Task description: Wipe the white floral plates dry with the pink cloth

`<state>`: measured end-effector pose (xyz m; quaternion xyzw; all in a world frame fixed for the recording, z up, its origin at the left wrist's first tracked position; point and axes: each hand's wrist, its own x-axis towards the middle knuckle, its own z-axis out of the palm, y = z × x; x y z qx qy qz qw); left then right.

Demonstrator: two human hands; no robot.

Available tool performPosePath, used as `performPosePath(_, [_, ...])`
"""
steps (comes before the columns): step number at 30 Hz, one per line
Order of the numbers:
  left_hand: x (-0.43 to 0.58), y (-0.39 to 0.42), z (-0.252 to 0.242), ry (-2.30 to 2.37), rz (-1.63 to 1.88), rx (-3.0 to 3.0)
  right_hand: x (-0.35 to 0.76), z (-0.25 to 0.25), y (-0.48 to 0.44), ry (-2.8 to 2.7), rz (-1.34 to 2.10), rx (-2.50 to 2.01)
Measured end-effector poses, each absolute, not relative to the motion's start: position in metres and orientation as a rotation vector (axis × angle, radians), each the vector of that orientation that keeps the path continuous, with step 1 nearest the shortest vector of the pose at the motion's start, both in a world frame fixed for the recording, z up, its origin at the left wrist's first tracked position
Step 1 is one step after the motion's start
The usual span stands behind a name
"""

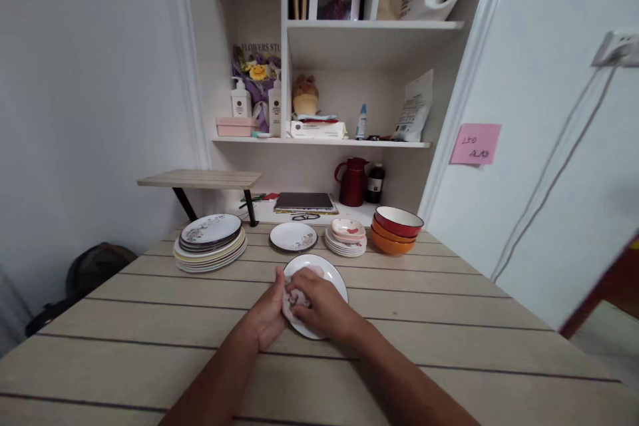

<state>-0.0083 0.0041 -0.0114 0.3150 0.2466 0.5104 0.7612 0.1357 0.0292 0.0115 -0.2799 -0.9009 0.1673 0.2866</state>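
A white plate (335, 274) with a thin dark rim is in front of me at the middle of the table. My left hand (268, 319) grips its left edge, thumb up along the rim; the fingers beneath are hidden. My right hand (322, 301) presses a crumpled pale cloth (293, 303) against the plate's left inner side, with fingers bent around it. Part of the cloth is covered by that hand. Whether the plate rests fully on the table cannot be made out.
Beyond the hands stand a patterned plate (292, 237), small dishes on stacked saucers (345, 246), and stacked red and orange bowls (394, 239). A plate stack (210, 253) is at left, by a small raised shelf (200, 178). Glasses (305, 217) and a red jug (353, 183) sit behind.
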Motion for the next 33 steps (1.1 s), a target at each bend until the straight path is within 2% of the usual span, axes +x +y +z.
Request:
performPosePath(4, [-0.01, 0.003, -0.009, 0.605, 1.121, 0.649, 0.157, 0.015, 0.028, -2.616, 0.587, -0.603])
performPosePath(7, [-0.011, 0.005, -0.01, 0.589, 1.128, 0.648, 0.178, 0.018, 0.033, -2.711, 0.627, -0.673])
performPosePath(12, [-0.011, 0.006, -0.011, 0.582, 1.138, 0.625, 0.193, 0.02, 0.037, -2.583, 0.303, -1.206])
performPosePath(14, [-0.011, 0.005, -0.011, 0.59, 1.139, 0.62, 0.192, 0.021, 0.035, -2.588, 0.16, -1.292])
performPosePath(19, [-0.01, 0.004, -0.012, 0.6, 1.134, 0.612, 0.183, 0.021, 0.023, -2.776, 0.146, -1.064])
performPosePath(24, [-0.008, 0.006, -0.012, 0.615, 1.171, 0.616, 0.155, 0.011, 0.017, -2.604, 0.189, -0.823])
performPosePath(33, [-0.004, 0.008, -0.01, 0.59, 1.117, 0.637, 0.144, 0.024, 0.043, -2.31, -0.036, -1.253])
